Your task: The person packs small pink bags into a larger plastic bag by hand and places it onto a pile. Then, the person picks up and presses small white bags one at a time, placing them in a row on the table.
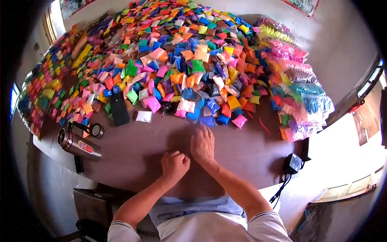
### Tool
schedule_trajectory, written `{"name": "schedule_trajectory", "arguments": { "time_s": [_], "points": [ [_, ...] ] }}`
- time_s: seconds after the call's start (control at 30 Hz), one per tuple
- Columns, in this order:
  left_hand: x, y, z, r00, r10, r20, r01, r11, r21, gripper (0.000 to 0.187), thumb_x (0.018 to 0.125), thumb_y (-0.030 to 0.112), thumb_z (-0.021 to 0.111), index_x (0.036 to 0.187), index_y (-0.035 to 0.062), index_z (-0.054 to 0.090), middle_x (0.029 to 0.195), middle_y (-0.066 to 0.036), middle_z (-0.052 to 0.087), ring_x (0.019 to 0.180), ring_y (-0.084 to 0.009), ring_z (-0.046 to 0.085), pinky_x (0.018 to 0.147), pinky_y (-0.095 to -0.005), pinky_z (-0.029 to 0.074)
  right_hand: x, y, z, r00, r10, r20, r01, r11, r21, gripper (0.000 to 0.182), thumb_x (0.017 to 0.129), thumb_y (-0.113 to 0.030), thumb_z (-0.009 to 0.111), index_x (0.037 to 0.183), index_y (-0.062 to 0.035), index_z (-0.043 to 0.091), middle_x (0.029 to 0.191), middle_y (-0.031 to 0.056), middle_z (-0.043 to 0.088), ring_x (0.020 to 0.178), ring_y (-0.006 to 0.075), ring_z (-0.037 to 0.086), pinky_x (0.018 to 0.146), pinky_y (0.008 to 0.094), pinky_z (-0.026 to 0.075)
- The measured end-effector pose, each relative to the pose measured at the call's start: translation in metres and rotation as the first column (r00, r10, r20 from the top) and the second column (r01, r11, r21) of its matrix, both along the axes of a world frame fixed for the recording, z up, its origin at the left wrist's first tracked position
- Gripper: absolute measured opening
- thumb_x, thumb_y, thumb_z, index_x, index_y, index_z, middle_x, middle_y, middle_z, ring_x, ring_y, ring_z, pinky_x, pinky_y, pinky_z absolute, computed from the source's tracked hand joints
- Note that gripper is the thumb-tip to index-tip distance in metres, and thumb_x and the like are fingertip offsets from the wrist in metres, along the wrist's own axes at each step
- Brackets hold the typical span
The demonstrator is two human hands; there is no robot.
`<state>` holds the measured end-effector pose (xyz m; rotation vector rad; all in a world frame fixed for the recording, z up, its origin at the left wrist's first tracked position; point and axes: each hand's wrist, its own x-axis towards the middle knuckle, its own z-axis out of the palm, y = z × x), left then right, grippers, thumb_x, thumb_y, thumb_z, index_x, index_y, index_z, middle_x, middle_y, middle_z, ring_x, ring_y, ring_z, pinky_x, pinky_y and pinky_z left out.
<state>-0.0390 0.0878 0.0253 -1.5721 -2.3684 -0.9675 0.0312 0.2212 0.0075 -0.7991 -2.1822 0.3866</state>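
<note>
A large heap of small, brightly coloured plastic packets (197,65) covers the far part of the brown table. My right hand (202,146) lies with fingers stretched forward, its fingertips right at the near edge of a blue packet (208,121). Just left of it and nearer to me, my left hand (175,166) is curled into a loose fist over the tabletop (133,149). Its palm side is hidden, so I cannot tell what, if anything, it holds. A white packet (144,116) and a pink packet (239,121) lie along the heap's front edge.
At the left, a steel thermos flask (79,144) lies on its side near its cap (96,130). A black phone (119,109) leans on the heap. Long clear bags of packets (310,103) are stacked at right. A black adapter (293,163) with cables sits at the right edge.
</note>
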Motion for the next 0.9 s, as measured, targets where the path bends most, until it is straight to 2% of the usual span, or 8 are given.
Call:
{"name": "schedule_trajectory", "arguments": {
  "time_s": [0.17,0.4,0.5,0.6,0.67,0.73,0.8,0.9],
  "points": [
    [-0.003,0.009,-0.004,0.997,-0.072,-0.030,0.069,0.993,-0.094,0.022,0.073,0.014,0.070,0.057,0.0072,0.057,0.062,-0.009,0.058,0.060,-0.0316,0.058,0.060,-0.0444,0.045,-0.001,0.001,-0.001,0.996,0.058,0.071,-0.055,0.998,-0.040,0.030,0.091,-0.014,0.054,0.116,0.0023,0.055,0.132,0.0227,0.051,0.124,0.0413,0.046,0.104,0.0490,0.037],
    [0.003,0.007,-0.003,0.997,-0.048,-0.059,0.046,0.998,-0.038,0.023,0.074,0.015,0.070,0.057,0.0075,0.056,0.063,-0.009,0.057,0.060,-0.0317,0.057,0.059,-0.0457,0.043,0.003,0.001,0.002,0.984,0.176,0.018,-0.172,0.975,-0.140,0.025,0.089,-0.009,0.056,0.112,0.0027,0.058,0.127,0.0207,0.054,0.120,0.0386,0.050,0.101,0.0458,0.041],
    [0.000,0.006,-0.003,0.998,-0.030,-0.058,0.031,0.999,0.012,0.025,0.076,0.016,0.070,0.057,0.0076,0.056,0.062,-0.009,0.056,0.059,-0.0319,0.056,0.058,-0.0458,0.043,-0.001,0.006,-0.001,0.963,0.267,-0.038,-0.267,0.964,-0.010,0.026,0.087,-0.004,0.057,0.111,0.0030,0.058,0.125,0.0210,0.056,0.117,0.0379,0.051,0.100,0.0445,0.042],
    [-0.002,0.004,-0.003,0.999,-0.019,0.038,0.018,0.999,0.033,0.028,0.080,0.016,0.069,0.057,0.0069,0.054,0.061,-0.010,0.055,0.057,-0.0327,0.055,0.056,-0.0449,0.042,-0.017,0.026,0.003,0.933,0.357,0.053,-0.361,0.929,0.087,0.032,0.083,-0.002,0.058,0.115,0.0033,0.057,0.124,0.0219,0.055,0.114,0.0387,0.052,0.099,0.0451,0.042],
    [-0.004,0.006,0.000,0.994,-0.033,0.106,0.030,0.999,0.033,0.030,0.082,0.015,0.068,0.057,0.0062,0.054,0.061,-0.011,0.054,0.056,-0.0331,0.054,0.055,-0.0444,0.042,-0.034,0.042,0.013,0.967,0.221,-0.126,-0.207,0.972,0.112,0.040,0.079,-0.001,0.058,0.119,0.0044,0.054,0.125,0.0227,0.055,0.112,0.0398,0.053,0.099,0.0458,0.042],
    [-0.005,0.005,0.000,0.971,-0.028,0.237,-0.009,0.988,0.153,0.033,0.085,0.014,0.066,0.058,0.0036,0.052,0.061,-0.014,0.051,0.055,-0.0344,0.053,0.052,-0.0433,0.041,-0.052,0.055,0.012,0.980,0.150,-0.134,-0.128,0.979,0.161,0.044,0.078,0.000,0.057,0.122,0.0042,0.052,0.124,0.0229,0.055,0.109,0.0404,0.053,0.097,0.0455,0.043],
    [-0.007,0.003,-0.005,0.902,-0.017,0.431,-0.049,0.989,0.142,0.034,0.088,0.015,0.064,0.060,0.0003,0.049,0.062,-0.017,0.048,0.053,-0.0368,0.049,0.048,-0.0408,0.037,-0.067,0.071,0.013,0.969,0.116,-0.216,-0.093,0.989,0.116,0.038,0.078,-0.001,0.060,0.116,0.0032,0.056,0.122,0.0203,0.058,0.114,0.0391,0.053,0.095,0.0458,0.044],
    [-0.013,0.001,-0.013,0.908,-0.018,0.419,-0.055,0.985,0.162,0.038,0.089,0.017,0.063,0.061,-0.0027,0.048,0.060,-0.019,0.047,0.051,-0.0345,0.048,0.049,-0.0422,0.036,-0.078,0.083,0.015,0.992,0.108,-0.065,-0.094,0.978,0.186,0.038,0.078,-0.005,0.061,0.115,0.0025,0.057,0.122,0.0181,0.057,0.116,0.0349,0.052,0.097,0.0415,0.042]
  ]
}}
